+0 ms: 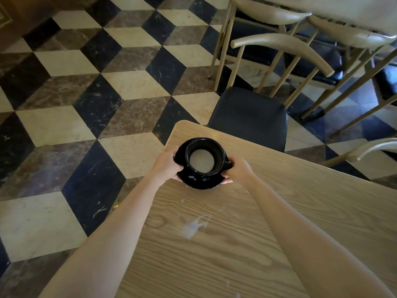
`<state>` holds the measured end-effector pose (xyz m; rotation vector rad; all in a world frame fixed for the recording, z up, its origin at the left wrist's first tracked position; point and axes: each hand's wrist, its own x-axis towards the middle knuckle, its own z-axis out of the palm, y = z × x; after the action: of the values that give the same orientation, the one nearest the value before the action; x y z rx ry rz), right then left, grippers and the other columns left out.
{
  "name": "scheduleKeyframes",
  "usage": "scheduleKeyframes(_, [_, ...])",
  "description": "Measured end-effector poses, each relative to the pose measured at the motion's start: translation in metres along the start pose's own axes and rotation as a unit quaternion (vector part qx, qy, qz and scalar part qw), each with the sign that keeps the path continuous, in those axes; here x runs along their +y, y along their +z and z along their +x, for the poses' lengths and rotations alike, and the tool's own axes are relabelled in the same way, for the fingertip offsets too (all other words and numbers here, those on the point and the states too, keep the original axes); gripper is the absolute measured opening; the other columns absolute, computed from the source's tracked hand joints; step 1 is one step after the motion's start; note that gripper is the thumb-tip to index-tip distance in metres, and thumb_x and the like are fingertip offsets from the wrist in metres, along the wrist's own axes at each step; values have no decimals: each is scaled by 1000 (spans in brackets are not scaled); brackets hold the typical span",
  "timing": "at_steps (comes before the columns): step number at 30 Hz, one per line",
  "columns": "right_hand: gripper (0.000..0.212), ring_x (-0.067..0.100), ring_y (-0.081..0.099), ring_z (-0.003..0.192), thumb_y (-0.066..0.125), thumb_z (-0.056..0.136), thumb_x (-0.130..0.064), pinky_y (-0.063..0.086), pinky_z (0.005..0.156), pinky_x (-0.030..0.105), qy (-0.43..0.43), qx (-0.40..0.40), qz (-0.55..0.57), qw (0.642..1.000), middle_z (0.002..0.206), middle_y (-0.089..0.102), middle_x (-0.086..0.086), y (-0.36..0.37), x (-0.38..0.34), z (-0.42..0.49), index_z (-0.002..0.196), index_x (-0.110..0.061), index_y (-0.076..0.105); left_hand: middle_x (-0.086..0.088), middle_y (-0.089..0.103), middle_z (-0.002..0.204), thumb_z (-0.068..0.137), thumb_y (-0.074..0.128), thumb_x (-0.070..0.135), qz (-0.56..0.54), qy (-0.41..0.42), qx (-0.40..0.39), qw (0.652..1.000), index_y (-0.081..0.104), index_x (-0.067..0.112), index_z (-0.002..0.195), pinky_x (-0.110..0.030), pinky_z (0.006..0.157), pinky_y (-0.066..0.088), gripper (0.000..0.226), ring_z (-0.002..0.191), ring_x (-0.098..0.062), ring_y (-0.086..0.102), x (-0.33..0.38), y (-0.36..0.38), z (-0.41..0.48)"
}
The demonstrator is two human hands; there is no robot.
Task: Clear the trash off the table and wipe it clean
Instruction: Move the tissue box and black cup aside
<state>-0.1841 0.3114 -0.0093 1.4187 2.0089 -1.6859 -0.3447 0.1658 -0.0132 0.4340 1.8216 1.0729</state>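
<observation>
You are at the clearing step: your left hand [169, 166] and right hand [236, 171] are set apart on opposite sides of a glossy black ceramic saucer [199, 182], each curled round its rim, thumb on top and fingers under. On the saucer stands a round black ceramic cup [217, 149], upright, with pale milky liquid [202, 161] low inside and its handle toward your right hand. The pair sits over the far left corner of the light wood-grain counter [279, 203]; whether the saucer rests on the surface or is just clear of it cannot be told.

Nearer to you, well apart from the saucer, a whitish milky spill [193, 226] lies smeared on the counter, with small drops [228, 283] closer to the near edge. No cloth is in view, so wiping looks not yet begun.

The next move likely calls for carrying cup and saucer off level, both hands rising together, since any tilt could slop the liquid or slide the cup. Mind the black-cushioned wooden chair [249, 117] just beyond the counter's edge. Then you need a cloth for the spill.
</observation>
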Motion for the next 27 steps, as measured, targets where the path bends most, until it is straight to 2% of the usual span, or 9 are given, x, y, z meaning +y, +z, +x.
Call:
scheduleKeyframes(2, [41, 19, 68, 62, 49, 79, 18, 58, 51, 24, 1, 4, 10, 1000, 82, 62, 4, -4, 8, -9, 113, -5, 55, -1, 47, 128, 83, 51, -16, -11, 0, -12, 1000, 46, 25, 134, -34, 57, 60, 66, 113, -33, 53, 1, 6, -6])
scheduleKeyframes(4, [41, 20, 68, 62, 47, 79, 19, 59, 53, 26, -2, 10, 27, 1000, 80, 62, 4, -10, 17, -19, 111, -4, 57, -1, 48, 124, 83, 51, -16, -21, -1, -26, 999, 44, 26, 135, -33, 55, 60, 67, 110, -32, 54, 3, 15, -13])
scheduleKeyframes(8, [37, 31, 71, 72, 47, 78, 15, 60, 73, 40, -6, 24, 37, 999, 79, 65, 4, -31, 40, -45, 100, -11, 60, -7, 48, 122, 82, 52, -18, -23, -11, -58, 998, 42, 26, 138, -35, 57, 60, 72, 104, -34, 57, 8, 42, -24])
scheduleKeyframes(12, [31, 22, 69, 61, 46, 79, 16, 60, 57, 28, -6, 59, 56, 997, 77, 63, 5, -61, 66, -79, 94, -9, 59, -13, 50, 122, 80, 54, -19, -18, -22, -88, 996, 42, 25, 138, -32, 53, 59, 73, 88, -27, 61, 17, 83, -35])
scheduleKeyframes(17, [33, 16, 68, 55, 46, 79, 15, 59, 54, 25, 2, 100, 75, 992, 74, 64, 5, -100, 113, -124, 97, -8, 60, -16, 50, 119, 79, 54, -20, 4, -26, -115, 993, 39, 23, 141, -36, 53, 60, 77, 96, -40, 60, 26, 150, -53])
scheduleKeyframes(20, [38, 12, 66, 53, 48, 79, 16, 57, 49, 20, 14, 136, 101, 985, 76, 63, 2, -125, 148, -154, 100, -14, 59, -9, 54, 106, 79, 55, -19, 20, -31, -135, 990, 37, 21, 141, -36, 51, 60, 76, 78, -30, 63, 31, 196, -70])
scheduleKeyframes(24, [41, 18, 66, 58, 47, 78, 16, 61, 59, 30, 25, 177, 128, 976, 75, 63, 4, -160, 198, -198, 106, -10, 62, -2, 53, 92, 80, 53, -19, 42, -20, -169, 984, 35, 20, 142, -33, 47, 58, 75, 70, -21, 62, 40, 263, -96])
scheduleKeyframes(27, [40, 23, 68, 62, 47, 76, 15, 61, 67, 38, 36, 207, 139, 968, 78, 65, 9, -188, 236, -232, 108, -5, 63, -4, 55, 95, 82, 50, -19, 61, -17, -191, 980, 34, 18, 143, -36, 52, 57, 73, 75, -26, 63, 49, 317, -120])
